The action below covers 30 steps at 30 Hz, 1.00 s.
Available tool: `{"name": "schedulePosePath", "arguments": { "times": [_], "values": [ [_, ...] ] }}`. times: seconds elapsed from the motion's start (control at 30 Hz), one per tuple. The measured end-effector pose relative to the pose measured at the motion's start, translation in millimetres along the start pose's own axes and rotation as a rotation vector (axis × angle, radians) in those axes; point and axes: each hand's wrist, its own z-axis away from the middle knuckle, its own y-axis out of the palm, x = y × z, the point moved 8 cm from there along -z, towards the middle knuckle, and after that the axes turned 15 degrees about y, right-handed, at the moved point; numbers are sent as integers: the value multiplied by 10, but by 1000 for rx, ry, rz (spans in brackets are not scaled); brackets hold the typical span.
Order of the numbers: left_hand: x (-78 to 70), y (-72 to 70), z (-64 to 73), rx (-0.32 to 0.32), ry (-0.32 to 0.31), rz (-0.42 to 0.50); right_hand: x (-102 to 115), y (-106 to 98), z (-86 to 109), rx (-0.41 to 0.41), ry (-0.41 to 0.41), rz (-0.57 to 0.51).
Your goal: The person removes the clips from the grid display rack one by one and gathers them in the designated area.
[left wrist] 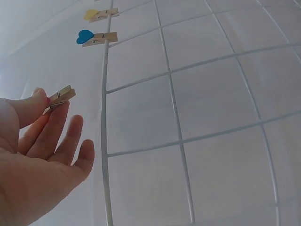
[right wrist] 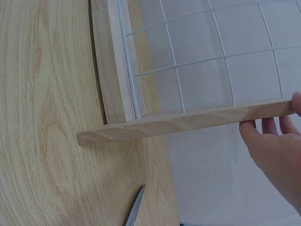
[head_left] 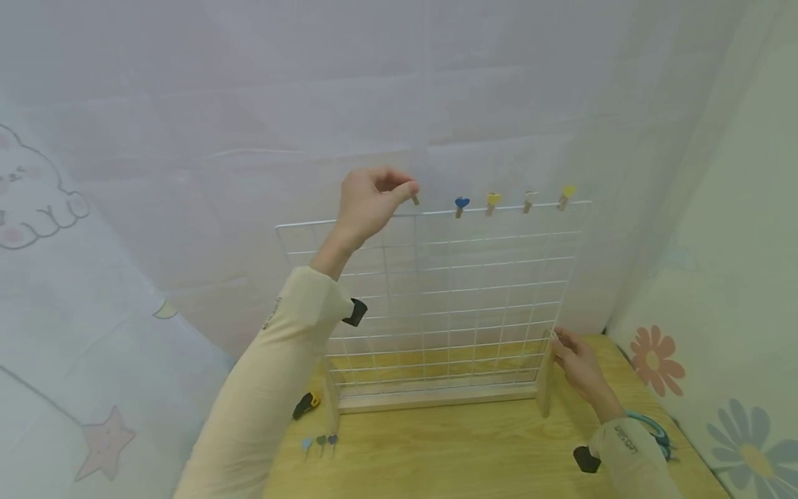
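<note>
My left hand (head_left: pixel 370 204) pinches a small wooden clothespin (left wrist: pixel 62 96) between thumb and fingers, with a bit of red showing at its pinched end. The clothespin is just above the top wire of a white wire grid (head_left: pixel 436 268) in the head view and apart from it in the left wrist view. Farther right along that wire sit several heart-topped clothespins, among them a blue one (head_left: pixel 461 206) and a yellow one (head_left: pixel 493 203). My right hand (head_left: pixel 580 367) holds the grid's wooden side post (right wrist: pixel 197 120), fingers on its outer side.
On the wooden table (head_left: pixel 449 450), light blue, green and dark blue heart clothespins (head_left: pixel 321 441) lie front left. A black-and-yellow cutter (head_left: pixel 304 405) lies beside the stand's left foot. Teal-handled scissors (head_left: pixel 662 436) lie near my right sleeve. Patterned cloth walls (head_left: pixel 187 138) surround the table.
</note>
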Motion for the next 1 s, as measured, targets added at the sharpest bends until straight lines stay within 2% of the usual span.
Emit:
{"name": "schedulePosePath", "arguments": {
  "times": [0.17, 0.3, 0.43, 0.53, 0.67, 0.9, 1.0],
  "values": [
    [-68, -70, 147, -37, 47, 146, -10, -10, -5, -7, 11, 6],
    [-89, -89, 342, -45, 31, 269, 26, 30, -15, 11, 1, 14],
    [-76, -104, 583, -46, 1, 307, 70, 94, -37, 39, 8, 0],
    [-38, -87, 771, -40, -4, 317, 72, 96, -35, 26, 32, 9],
    [79, -75, 1034, -37, -47, 317, 79, 90, -15, 26, 40, 6],
    [482, 101, 1564, 69, -233, 283, 79, 59, -24, 36, 35, -14],
    [634, 166, 1792, 90, -291, 280, 77, 64, -16, 35, 30, -11]
  ]
}}
